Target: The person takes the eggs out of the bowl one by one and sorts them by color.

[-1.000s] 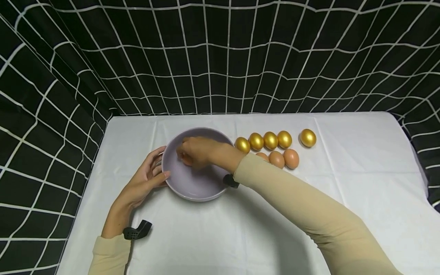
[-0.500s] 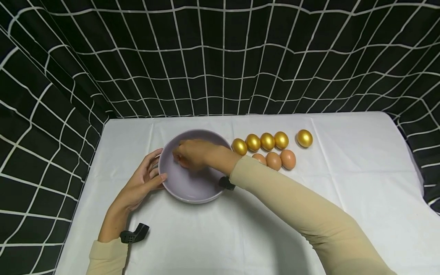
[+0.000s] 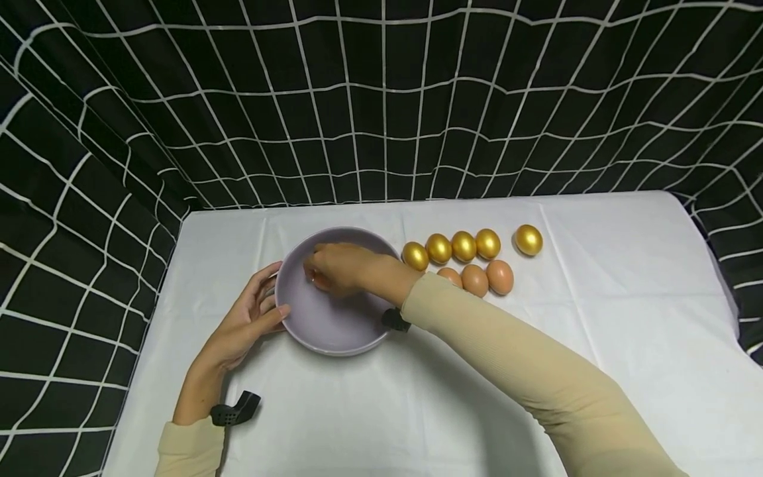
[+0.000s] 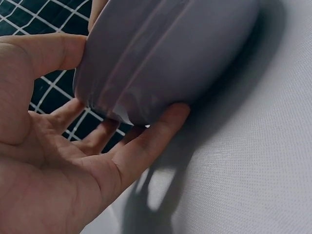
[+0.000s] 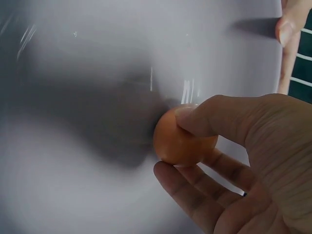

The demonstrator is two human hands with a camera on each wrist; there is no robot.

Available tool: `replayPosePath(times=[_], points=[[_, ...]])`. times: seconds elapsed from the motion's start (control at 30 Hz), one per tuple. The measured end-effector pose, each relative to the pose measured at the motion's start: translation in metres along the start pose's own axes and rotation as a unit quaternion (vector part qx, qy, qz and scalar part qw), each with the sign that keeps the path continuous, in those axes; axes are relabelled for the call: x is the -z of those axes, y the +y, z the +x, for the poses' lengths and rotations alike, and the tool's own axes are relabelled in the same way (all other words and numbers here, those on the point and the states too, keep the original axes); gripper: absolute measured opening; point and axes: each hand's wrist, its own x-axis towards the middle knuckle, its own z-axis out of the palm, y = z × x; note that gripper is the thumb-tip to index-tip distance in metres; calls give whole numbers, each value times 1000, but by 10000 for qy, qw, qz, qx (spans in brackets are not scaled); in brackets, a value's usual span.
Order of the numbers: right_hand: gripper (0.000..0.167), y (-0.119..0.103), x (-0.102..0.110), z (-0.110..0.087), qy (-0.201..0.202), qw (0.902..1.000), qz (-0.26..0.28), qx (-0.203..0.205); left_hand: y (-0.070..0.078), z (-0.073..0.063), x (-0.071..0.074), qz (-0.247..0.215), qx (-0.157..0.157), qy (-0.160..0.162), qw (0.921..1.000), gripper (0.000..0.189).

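A wide lavender bowl (image 3: pixel 340 334) stands on the white cloth in the head view. At its left side my left hand (image 3: pixel 241 324) holds it, the thumb at the rim and the fingers spread along the outer wall, as the left wrist view shows. My right hand (image 3: pixel 342 268) reaches down inside the bowl. Between thumb and fingers it holds a brown egg (image 5: pixel 178 141), close over the bowl's bottom in the right wrist view. From above, the right hand hides most of this egg.
Right of the bowl several golden eggs (image 3: pixel 463 246) form a row, with a separate golden egg (image 3: pixel 528 240) farther right. Three brown eggs (image 3: pixel 475 280) lie in front of the row, one partly behind the right sleeve. A dark gridded curtain (image 3: pixel 381 106) encloses the back and sides.
The view has shifted slightly, moving the whole scene a little in the frame. The right hand stays inside the bowl with the egg, and the left hand keeps its hold on the side.
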Motion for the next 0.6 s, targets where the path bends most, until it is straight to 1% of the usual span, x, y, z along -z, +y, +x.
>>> replayPosePath(times=[0.2,0.37,0.6], points=[[25,-1,1,0,6,10000,-29,-3,1,1,1,-52,-32,-49,10000,79],[25,-1,2,-1,56,10000,-7,9,3,2,1,-30,4,-8,10000,80],[26,0,0,0,18,10000,27,-46,1,1,0,-31,40,34,10000,80]])
